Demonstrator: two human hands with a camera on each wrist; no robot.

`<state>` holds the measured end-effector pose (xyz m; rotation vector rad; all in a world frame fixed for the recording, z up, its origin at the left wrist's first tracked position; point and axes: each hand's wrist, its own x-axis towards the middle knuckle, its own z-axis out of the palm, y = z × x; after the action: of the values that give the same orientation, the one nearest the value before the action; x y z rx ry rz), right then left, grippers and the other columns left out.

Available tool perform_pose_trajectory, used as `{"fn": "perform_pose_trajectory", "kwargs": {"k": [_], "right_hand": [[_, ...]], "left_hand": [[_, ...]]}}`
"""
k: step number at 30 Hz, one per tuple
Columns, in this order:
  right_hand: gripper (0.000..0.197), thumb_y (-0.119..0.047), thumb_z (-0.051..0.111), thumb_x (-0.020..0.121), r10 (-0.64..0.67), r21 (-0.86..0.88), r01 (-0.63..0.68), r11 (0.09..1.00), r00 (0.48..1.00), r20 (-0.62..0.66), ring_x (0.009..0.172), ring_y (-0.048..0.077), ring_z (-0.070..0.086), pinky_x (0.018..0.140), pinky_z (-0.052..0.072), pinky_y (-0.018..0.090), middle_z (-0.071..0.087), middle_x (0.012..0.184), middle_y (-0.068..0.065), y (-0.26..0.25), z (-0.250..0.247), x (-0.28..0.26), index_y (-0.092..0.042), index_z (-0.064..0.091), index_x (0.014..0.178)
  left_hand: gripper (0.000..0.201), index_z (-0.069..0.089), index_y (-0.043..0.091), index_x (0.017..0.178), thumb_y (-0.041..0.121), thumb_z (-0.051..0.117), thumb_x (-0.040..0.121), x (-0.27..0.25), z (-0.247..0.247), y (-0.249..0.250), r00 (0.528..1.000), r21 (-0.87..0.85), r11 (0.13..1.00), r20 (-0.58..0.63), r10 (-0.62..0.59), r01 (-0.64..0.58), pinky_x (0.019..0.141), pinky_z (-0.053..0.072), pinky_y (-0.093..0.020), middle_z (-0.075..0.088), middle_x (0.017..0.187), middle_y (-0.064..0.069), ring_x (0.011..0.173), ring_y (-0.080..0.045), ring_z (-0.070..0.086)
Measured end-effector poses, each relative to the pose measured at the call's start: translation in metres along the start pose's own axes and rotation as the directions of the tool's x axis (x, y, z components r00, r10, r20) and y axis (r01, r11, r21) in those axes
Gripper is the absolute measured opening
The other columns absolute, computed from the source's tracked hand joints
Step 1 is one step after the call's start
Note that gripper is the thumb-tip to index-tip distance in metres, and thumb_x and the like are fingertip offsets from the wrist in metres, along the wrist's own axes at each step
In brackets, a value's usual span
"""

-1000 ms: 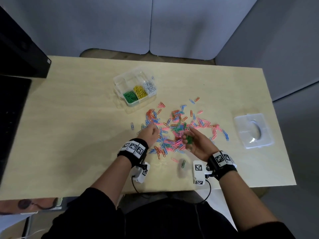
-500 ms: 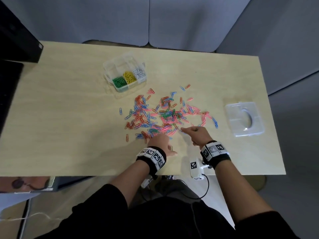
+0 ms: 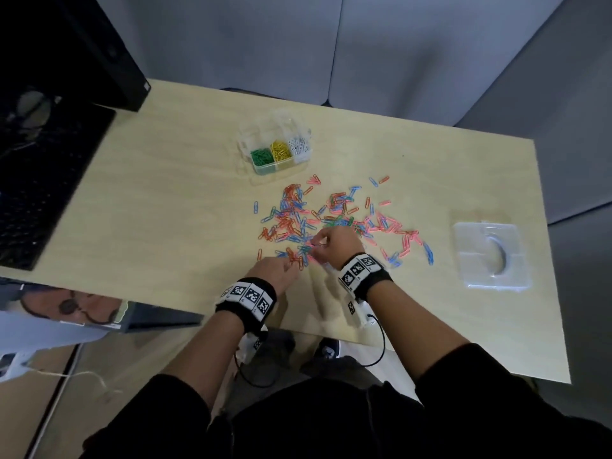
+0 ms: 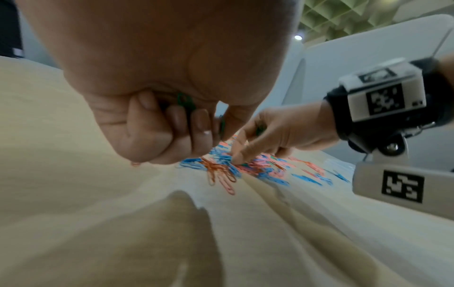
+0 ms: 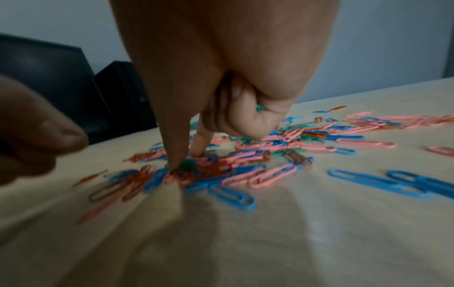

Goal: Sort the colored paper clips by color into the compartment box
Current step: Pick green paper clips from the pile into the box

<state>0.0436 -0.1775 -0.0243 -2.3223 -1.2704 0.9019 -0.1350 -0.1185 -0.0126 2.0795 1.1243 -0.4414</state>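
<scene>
A clear compartment box [image 3: 299, 127] at the back holds green [image 3: 261, 157], yellow and white clips in separate cells. Mixed blue, pink, orange and green paper clips [image 3: 334, 217] lie scattered mid-table. My left hand [image 3: 291, 264] hovers at the pile's near edge, its fingers [image 4: 199, 124] curled round green clips [image 4: 185, 101]. My right hand [image 3: 314, 246] sits just right of it. Its thumb and forefinger [image 5: 180, 153] press down on a green clip [image 5: 188, 163] in the pile, while its other curled fingers hold more green clips [image 5: 259, 107].
A clear plastic lid [image 3: 490, 253] lies at the table's right. A dark keyboard [image 3: 36, 193] and black monitor base [image 3: 109, 61] are at the left. The near edge of the table runs just under my wrists.
My right hand turned palm-down and moved left into the pile's near edge to pinch at a clip. My left hand drew back to the front of the pile, closer to the right hand.
</scene>
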Motion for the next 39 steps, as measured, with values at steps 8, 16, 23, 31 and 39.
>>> {"fn": "perform_pose_trajectory", "kwargs": {"k": [8, 16, 23, 31, 39], "right_hand": [[0.022, -0.032, 0.065, 0.091, -0.028, -0.101, 0.030, 0.994, 0.999, 0.015, 0.067, 0.016, 0.061, 0.063, 0.049, 0.026, 0.065, 0.071, -0.001, 0.005, 0.013, 0.009, -0.013, 0.069, 0.084], [0.026, -0.016, 0.039, 0.097, 0.130, 0.754, -0.419, 0.507, 0.901, 0.413, 0.043, 0.012, 0.030, 0.042, 0.025, 0.016, 0.038, 0.061, 0.001, 0.010, -0.008, -0.002, -0.015, 0.051, 0.074], [0.039, -0.029, 0.053, 0.100, 0.079, 0.425, -0.210, 0.881, 0.949, 0.306, 0.052, 0.017, 0.049, 0.045, 0.035, 0.020, 0.058, 0.056, -0.008, -0.006, -0.015, -0.001, -0.025, 0.071, 0.066], [0.008, -0.032, 0.078, 0.078, 0.100, -0.114, -0.092, 0.989, 0.993, 0.067, 0.067, 0.000, 0.058, 0.069, 0.049, 0.021, 0.071, 0.078, -0.013, -0.006, 0.019, -0.009, -0.024, 0.077, 0.078], [0.029, -0.028, 0.058, 0.094, 0.152, 0.182, -0.211, 0.960, 0.945, 0.291, 0.049, 0.008, 0.043, 0.052, 0.038, 0.022, 0.049, 0.058, -0.006, -0.007, 0.005, -0.002, -0.016, 0.056, 0.068]], "left_hand": [[0.032, 0.059, 0.012, 0.073, 0.025, 0.045, 0.099, -0.004, -0.013, -0.028, 0.998, -0.115, 0.993, -0.059, -0.034, 0.027, 0.064, 0.040, -0.029, 0.060, 0.071, -0.002, 0.073, -0.025, 0.057], [0.036, 0.076, 0.012, 0.087, 0.007, 0.041, 0.095, 0.021, -0.034, -0.003, 0.997, -0.327, 0.944, -0.081, 0.011, -0.037, 0.079, 0.047, -0.023, 0.072, 0.107, -0.001, 0.097, -0.019, 0.064], [0.034, 0.074, 0.017, 0.060, 0.012, 0.051, 0.084, 0.045, -0.055, -0.003, 0.998, -0.371, 0.929, -0.052, -0.024, 0.003, 0.065, 0.046, -0.026, 0.067, 0.070, 0.002, 0.073, -0.018, 0.061], [0.018, 0.075, 0.008, 0.073, 0.024, 0.071, 0.079, 0.063, -0.049, -0.003, 0.994, -0.268, 0.957, -0.010, 0.113, -0.111, 0.073, 0.052, -0.026, 0.074, 0.081, -0.005, 0.076, -0.019, 0.066], [0.044, 0.071, 0.010, 0.065, 0.039, 0.056, 0.095, 0.090, -0.077, 0.003, 0.997, -0.368, 0.929, -0.080, 0.018, -0.046, 0.065, 0.048, -0.025, 0.072, 0.073, -0.007, 0.061, -0.020, 0.062]]}}
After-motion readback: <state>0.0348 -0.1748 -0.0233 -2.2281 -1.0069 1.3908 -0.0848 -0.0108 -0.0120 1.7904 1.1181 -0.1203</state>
